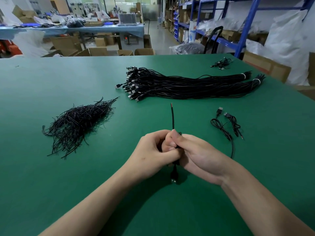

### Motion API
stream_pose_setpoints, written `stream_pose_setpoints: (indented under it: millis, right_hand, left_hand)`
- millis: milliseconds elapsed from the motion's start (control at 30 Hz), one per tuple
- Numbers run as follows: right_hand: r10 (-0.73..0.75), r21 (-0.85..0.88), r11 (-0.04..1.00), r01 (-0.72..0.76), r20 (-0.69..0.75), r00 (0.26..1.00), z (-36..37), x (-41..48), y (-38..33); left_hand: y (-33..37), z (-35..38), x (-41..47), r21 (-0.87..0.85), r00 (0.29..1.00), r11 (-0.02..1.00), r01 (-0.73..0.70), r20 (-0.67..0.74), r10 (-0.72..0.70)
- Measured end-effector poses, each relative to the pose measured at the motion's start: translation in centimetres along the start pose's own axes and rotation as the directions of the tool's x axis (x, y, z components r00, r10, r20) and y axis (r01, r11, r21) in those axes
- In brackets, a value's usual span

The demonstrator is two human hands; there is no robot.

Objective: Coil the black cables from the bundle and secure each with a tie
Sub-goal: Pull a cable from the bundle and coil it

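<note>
Both hands meet over the green table [51, 167] and grip one coiled black cable [173, 116]. My left hand [151, 155] curls round the coil from the left; my right hand [199, 159] pinches it from the right, thumb up. The cable's stripped end sticks up above the fingers, and its USB plug [173, 180] hangs below them. The coil itself is mostly hidden by the fingers. A large bundle of black USB cables [179, 84] lies further back, bound with white bands at its right end. A pile of black ties [76, 123] lies to the left.
Two coiled cables [226, 123] lie on the table right of my hands. A small heap of cables [221, 63] sits at the far right edge. Cardboard boxes, a long workbench and blue shelving stand beyond the table.
</note>
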State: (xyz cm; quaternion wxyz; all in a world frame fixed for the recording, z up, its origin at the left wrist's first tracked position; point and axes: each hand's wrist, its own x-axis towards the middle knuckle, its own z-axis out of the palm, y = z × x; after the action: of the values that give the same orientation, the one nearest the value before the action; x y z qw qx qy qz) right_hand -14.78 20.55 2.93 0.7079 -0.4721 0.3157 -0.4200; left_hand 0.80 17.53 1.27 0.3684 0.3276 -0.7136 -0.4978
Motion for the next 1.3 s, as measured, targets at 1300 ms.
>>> stream_pose_setpoints:
  millis: [1300]
  right_hand:
    - [0.145, -0.124, 0.986, -0.116, 0.26, 0.955, -1.9, -1.6, -1.1]
  left_hand:
    - [0.0, -0.9, 0.0, -0.224, 0.992, 0.972, -0.074, 0.081, 0.095]
